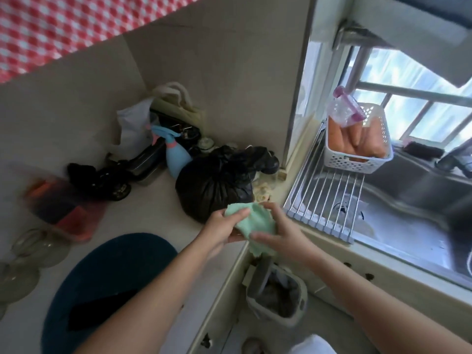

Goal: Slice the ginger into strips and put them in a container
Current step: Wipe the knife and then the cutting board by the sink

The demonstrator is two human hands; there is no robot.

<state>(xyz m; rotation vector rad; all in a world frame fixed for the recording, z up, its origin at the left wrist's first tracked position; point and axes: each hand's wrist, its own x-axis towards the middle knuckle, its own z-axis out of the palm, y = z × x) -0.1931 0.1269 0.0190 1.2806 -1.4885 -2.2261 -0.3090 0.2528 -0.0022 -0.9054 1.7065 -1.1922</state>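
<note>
Your two forearms (pixel 153 290) reach forward and meet just left of the sink (pixel 413 190). Your left hand (pixel 222 231) is turned palm up, with the thumb pressed on top of a green cloth (pixel 258 221) and the fingers under it. Your right hand (pixel 278 236) curls over the cloth from the sink side, so both hands grasp it. Just behind them, left of the sink, stands a tied black bag (pixel 214 187). On the rack (pixel 324 200) across the sink rests a white basket (pixel 357 164) with carrots (pixel 357 139). Where the ginger is cannot be told from this view.
</note>
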